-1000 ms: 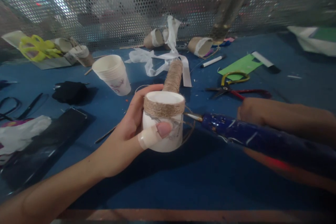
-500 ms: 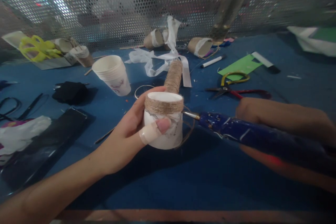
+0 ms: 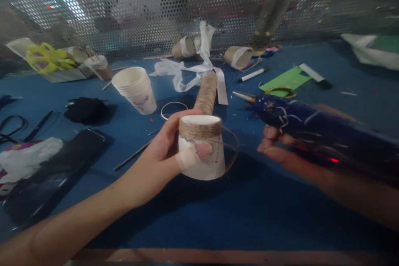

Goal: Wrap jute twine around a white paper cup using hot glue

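My left hand (image 3: 168,149), a plaster around its thumb, is closed around a white paper cup (image 3: 202,166) held upside down or upright, I cannot tell which. Brown twine (image 3: 199,130) is wound in a band round the cup's upper part, and a loose strand loops off to the right. Behind the cup lies a twine-wrapped roll (image 3: 206,91). In my right hand (image 3: 289,153) is a dark blue glue gun (image 3: 299,120), its metal nozzle pointing left, apart from the cup. A small red light glows on the gun's underside.
Stacked paper cups (image 3: 137,91) stand left of centre. White ribbon (image 3: 187,75) lies behind the roll. Pliers or snips, partly covered by the glue gun, lie near a green card (image 3: 286,78). Yellow-handled scissors (image 3: 46,58) and a black phone-like slab (image 3: 56,170) are at left.
The glue gun has moved away from the twine band, up and to the right, with its nozzle lifted. The cup has shifted slightly right in my left hand.
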`<state>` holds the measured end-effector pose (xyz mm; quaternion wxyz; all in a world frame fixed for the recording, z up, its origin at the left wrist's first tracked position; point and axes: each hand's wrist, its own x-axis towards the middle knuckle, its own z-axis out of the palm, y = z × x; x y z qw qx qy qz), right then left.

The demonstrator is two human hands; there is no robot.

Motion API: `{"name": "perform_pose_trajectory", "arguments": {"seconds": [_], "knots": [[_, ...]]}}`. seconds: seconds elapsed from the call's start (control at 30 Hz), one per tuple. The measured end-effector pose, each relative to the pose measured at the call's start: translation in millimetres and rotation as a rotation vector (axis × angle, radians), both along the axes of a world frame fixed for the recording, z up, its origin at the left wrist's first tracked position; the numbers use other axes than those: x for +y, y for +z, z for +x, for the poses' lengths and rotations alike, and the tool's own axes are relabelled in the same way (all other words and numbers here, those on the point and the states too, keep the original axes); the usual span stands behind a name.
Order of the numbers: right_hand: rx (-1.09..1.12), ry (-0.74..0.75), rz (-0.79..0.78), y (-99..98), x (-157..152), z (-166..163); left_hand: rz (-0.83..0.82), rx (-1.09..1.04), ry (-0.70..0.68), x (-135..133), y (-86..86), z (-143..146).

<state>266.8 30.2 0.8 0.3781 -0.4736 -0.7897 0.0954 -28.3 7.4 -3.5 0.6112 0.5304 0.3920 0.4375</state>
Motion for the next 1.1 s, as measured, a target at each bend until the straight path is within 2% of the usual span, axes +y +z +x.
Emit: {"name": "perform_pose_trajectory", "arguments": {"seconds": [0.1, 0.2, 0.3, 0.43, 0.6, 0.87, 1.1], "knots": [[0.059, 0.097, -0.016, -5.9, -4.9, -8.3, -0.006, 0.001, 0.009, -3.1, 1.0, 6.2], [0.21, 0.087, -0.056, -9.9, -11.7, -11.6, -0.009, -0.008, 0.015, -5.3, 3.8, 13.4], [0.118, 0.159, -0.035, -8.4, -14.8, -14.7, 0.0, 0.026, 0.03, -6.6, 5.7, 20.0], [0.148, 0.21, -0.012, -3.2, -12.6, -20.3, -0.005, 0.042, -0.017, -7.9, 3.6, 25.1], [0.147, 0.178, -0.076, -0.1, -10.6, -21.2, 0.033, 0.026, -0.04, -8.1, -0.4, 24.5], [0.268, 0.125, -0.208, -2.1, -12.3, -20.1, -0.014, 0.105, -0.007, -6.6, 9.2, 24.9], [0.261, 0.143, -0.302, -6.2, -4.6, -15.9, -0.057, 0.024, -0.005, -5.7, 0.9, 22.1]]}}
